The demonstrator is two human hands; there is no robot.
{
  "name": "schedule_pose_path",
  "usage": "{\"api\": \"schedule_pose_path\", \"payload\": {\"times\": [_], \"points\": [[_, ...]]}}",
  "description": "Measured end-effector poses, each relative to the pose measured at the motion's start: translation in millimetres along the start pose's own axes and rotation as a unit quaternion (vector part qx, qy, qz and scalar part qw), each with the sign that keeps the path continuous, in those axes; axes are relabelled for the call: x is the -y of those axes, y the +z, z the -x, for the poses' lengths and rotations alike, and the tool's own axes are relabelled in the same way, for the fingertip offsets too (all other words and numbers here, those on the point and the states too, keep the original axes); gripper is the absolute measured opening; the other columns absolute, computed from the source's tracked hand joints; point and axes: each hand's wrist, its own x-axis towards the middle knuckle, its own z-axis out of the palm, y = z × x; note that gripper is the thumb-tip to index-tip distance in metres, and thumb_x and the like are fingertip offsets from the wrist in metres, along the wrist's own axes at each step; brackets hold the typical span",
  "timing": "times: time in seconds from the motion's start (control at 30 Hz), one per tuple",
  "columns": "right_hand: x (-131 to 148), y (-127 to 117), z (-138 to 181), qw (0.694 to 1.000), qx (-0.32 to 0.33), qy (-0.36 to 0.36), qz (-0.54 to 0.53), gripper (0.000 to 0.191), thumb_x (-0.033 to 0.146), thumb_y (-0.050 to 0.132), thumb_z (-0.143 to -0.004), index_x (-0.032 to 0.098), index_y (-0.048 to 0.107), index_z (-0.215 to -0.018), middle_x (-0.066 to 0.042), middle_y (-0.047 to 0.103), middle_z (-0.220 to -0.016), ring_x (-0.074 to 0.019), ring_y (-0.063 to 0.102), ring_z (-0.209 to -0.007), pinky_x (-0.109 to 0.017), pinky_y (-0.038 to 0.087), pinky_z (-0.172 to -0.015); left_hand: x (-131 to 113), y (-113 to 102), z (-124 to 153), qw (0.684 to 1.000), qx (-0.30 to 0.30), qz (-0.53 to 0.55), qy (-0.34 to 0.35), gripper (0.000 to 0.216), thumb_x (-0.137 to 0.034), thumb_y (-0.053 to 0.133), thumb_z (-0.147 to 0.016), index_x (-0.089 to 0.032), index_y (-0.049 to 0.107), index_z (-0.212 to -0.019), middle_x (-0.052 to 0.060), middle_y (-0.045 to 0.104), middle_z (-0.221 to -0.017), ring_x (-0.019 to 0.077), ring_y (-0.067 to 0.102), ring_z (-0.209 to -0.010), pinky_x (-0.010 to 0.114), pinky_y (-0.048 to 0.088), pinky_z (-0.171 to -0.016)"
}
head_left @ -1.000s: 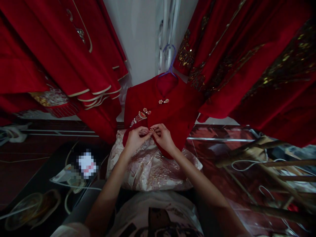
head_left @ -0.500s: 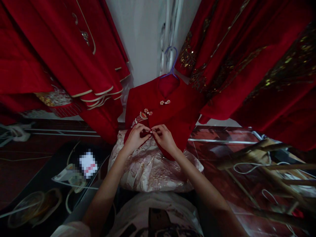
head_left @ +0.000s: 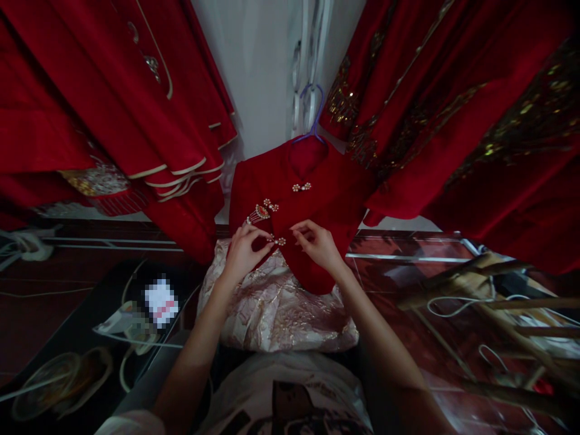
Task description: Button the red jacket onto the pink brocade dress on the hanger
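Observation:
A red jacket (head_left: 326, 229) on a purple hanger (head_left: 316, 115) hangs in front of me, its lower edge over a pale gold-patterned cloth (head_left: 281, 302). Pearl flower-shaped fasteners run down its front: a top one (head_left: 301, 187), a middle one (head_left: 270, 205) and a lower one (head_left: 281, 241). Beside the middle fastener is a fan-shaped brooch (head_left: 259, 212) with beaded strands. My left hand (head_left: 246, 252) pinches the left end of the lower fastener between thumb and forefinger. Just right of it, apart from the fastener, my right hand (head_left: 318, 244) has bent fingers and a gap at the thumb.
Red garments (head_left: 167, 109) hang at left, and gold-sequined red ones (head_left: 430, 121) at right. A dark table (head_left: 106, 290) at lower left bears a plastic bag and a clear bowl (head_left: 45, 386). Wooden bars (head_left: 453, 281) and white cords stand at right.
My right hand has let go of the lower fastener and moved right, bringing the fastener's flower into view. My left hand stays at its left end.

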Motion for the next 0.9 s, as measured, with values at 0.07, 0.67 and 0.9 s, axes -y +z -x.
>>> {"api": "schedule_pose_path", "payload": {"times": [0.07, 0.67, 0.9], "points": [[-5.8, 7.8, 1.8, 1.0, 0.024, 0.007, 0.012, 0.017, 0.026, 0.056, -0.085, 0.02, 0.062, -0.1, -0.003, 0.069, -0.086, -0.0134, 0.066, -0.073, -0.026, 0.053, -0.063, -3.6, 5.2, 1.4, 0.999, 0.019, -0.028, 0.015, 0.019, -0.038, 0.067, -0.082, -0.027, 0.069, -0.098, 0.003, 0.06, -0.095, 0.022, 0.055, -0.094, 0.037, 0.041, -0.087], [-17.8, 33.7, 2.2, 1.0, 0.003, 0.019, -0.004, 0.007, 0.025, 0.068, -0.078, 0.019, 0.063, -0.08, -0.001, 0.07, -0.077, -0.0133, 0.066, -0.07, -0.023, 0.05, -0.064, -6.4, 24.9, 6.5, 0.997, 0.016, 0.071, -0.006, 0.004, -0.024, 0.063, -0.084, -0.021, 0.063, -0.087, 0.001, 0.066, -0.086, 0.0163, 0.062, -0.082, 0.029, 0.048, -0.077], [-16.4, 16.9, -0.4, 0.999, 0.031, 0.023, -0.025, 0.015, 0.03, 0.074, -0.074, 0.019, 0.064, -0.078, -0.002, 0.072, -0.077, -0.0137, 0.067, -0.069, -0.024, 0.051, -0.065, 2.9, 9.0, -25.7, 0.998, 0.021, 0.033, 0.039, 0.016, -0.034, 0.056, -0.089, -0.02, 0.062, -0.094, 0.005, 0.061, -0.092, 0.0179, 0.058, -0.087, 0.033, 0.047, -0.083]]}}
